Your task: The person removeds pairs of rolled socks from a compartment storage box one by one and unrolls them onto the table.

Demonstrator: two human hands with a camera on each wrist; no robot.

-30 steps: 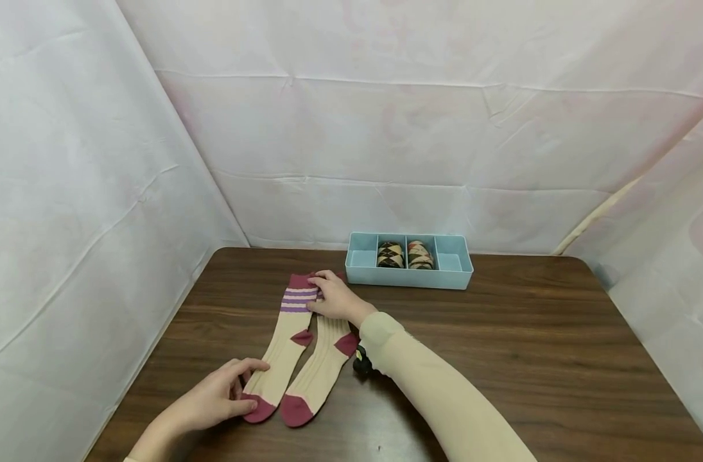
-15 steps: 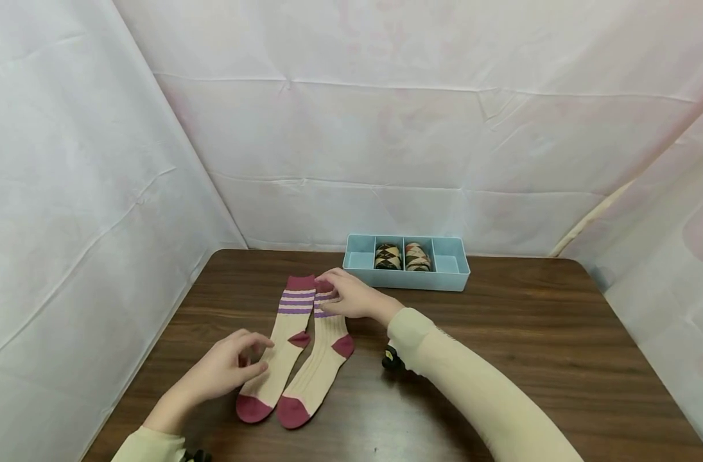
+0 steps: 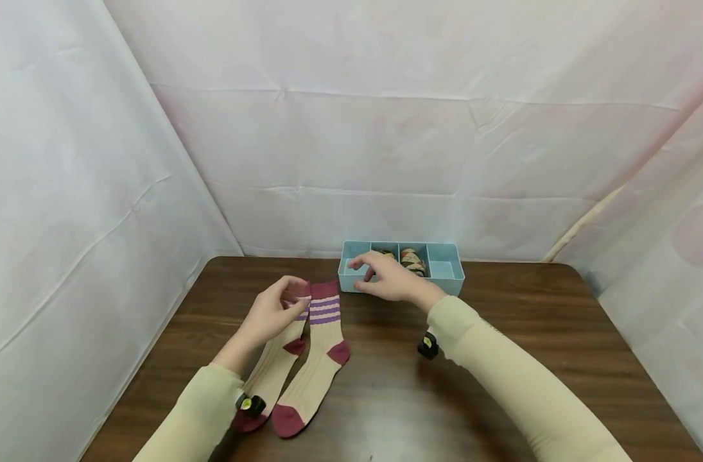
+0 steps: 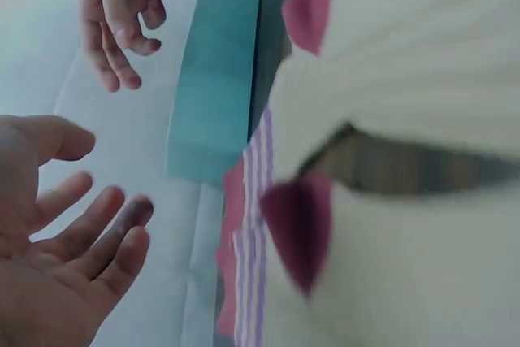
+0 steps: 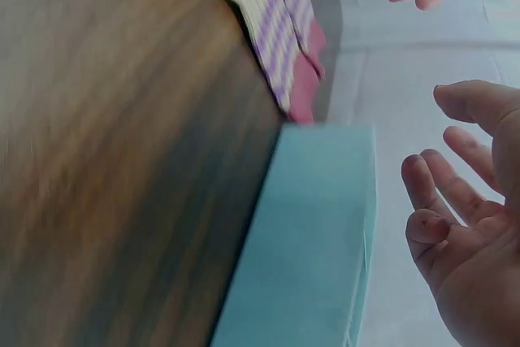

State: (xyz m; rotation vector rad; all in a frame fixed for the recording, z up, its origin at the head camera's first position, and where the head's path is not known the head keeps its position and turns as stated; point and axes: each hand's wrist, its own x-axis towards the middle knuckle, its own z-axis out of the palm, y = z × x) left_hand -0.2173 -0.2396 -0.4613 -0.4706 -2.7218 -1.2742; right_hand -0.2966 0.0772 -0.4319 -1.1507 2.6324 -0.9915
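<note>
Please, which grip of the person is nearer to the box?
Right. The right grip hovers by the box, covering part of it in the head view; the left grip is above the socks, farther off to the box's left.

Cream socks with maroon toes, purple stripes; blue box; brown table

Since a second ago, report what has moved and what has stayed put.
The right hand has left the socks and moved right, to the blue tray. The left hand has gone forward from the toe end to near the cuffs. Neither holds anything now. The socks still lie flat side by side; the tray stays put.
</note>
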